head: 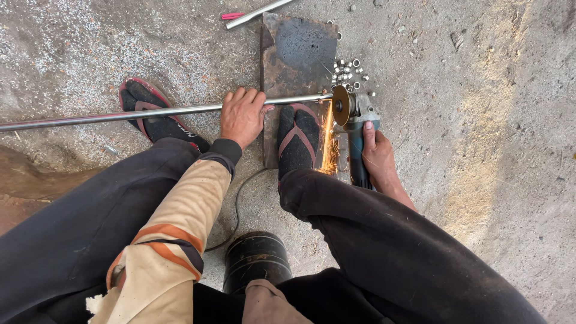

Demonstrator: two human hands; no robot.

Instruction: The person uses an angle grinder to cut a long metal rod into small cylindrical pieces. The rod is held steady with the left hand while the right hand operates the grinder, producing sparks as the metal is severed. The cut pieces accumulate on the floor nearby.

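Left hand clamped on metal rod (far end cropped), right hand wrapped around sparking grinder.

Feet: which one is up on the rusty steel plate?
The foot beside the sparks, between the two hands, rests on the plate. The other foot is on bare ground under the rod.

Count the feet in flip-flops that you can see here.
2. The left foot rests on the ground under the long metal rod. The right foot stands on the rusty plate, beside the sparks.
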